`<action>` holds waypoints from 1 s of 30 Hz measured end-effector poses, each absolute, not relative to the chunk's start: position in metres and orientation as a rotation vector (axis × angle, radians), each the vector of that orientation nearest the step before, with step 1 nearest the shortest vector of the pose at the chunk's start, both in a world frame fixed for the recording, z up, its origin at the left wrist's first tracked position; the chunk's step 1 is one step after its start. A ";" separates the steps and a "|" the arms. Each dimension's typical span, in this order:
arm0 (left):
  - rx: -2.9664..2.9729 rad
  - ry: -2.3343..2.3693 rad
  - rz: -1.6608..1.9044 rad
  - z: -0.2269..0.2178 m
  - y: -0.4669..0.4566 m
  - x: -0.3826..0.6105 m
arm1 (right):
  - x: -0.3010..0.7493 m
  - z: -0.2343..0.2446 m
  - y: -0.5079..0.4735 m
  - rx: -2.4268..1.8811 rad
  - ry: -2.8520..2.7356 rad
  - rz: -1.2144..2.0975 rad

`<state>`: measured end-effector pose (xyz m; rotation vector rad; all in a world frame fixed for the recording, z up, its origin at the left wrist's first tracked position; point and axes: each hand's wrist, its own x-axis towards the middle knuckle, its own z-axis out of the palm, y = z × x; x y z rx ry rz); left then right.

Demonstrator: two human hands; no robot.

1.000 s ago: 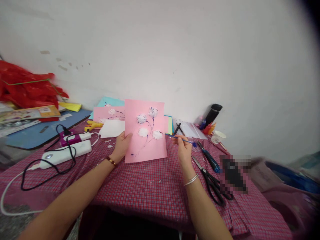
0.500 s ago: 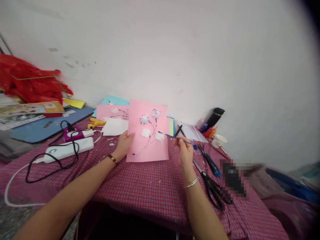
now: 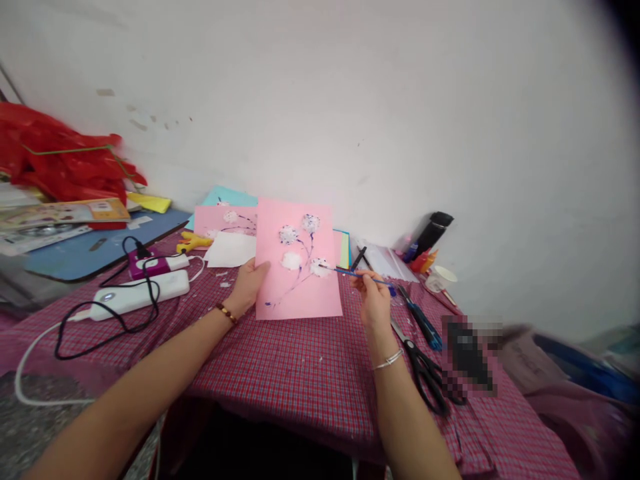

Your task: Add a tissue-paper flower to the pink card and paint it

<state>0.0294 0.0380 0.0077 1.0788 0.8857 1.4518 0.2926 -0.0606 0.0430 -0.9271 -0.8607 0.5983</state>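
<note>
My left hand (image 3: 250, 285) grips the left edge of a pink sheet of paper (image 3: 280, 293), thumb in front, and holds it up above the table. On the sheet are purple painted stems and several white fluffy flower heads; the two upper ones carry dark specks. Pinched in the fingers of my right hand (image 3: 374, 297) is a thin blue paintbrush (image 3: 345, 271). Its tip meets the lower right flower head (image 3: 319, 267), which shows some dark specks. The lower left flower head (image 3: 291, 261) is plain white.
Scissors (image 3: 425, 377) and a blue-handled tool (image 3: 423, 325) lie at the right. Paint bottles (image 3: 423, 260) and a black bottle (image 3: 434, 230) stand behind them. A white power strip (image 3: 143, 295) with cables and a yellow glue gun (image 3: 193, 241) are at the left, near another pink painted sheet (image 3: 225, 220).
The brush tip has moved slightly within the lower right flower head, where dark specks now show. The pink sheet has tilted a little, its lower right corner shifting right.
</note>
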 end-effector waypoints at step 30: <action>0.938 0.860 1.416 0.013 0.041 0.027 | 0.311 0.048 -0.066 -0.960 -1.020 0.598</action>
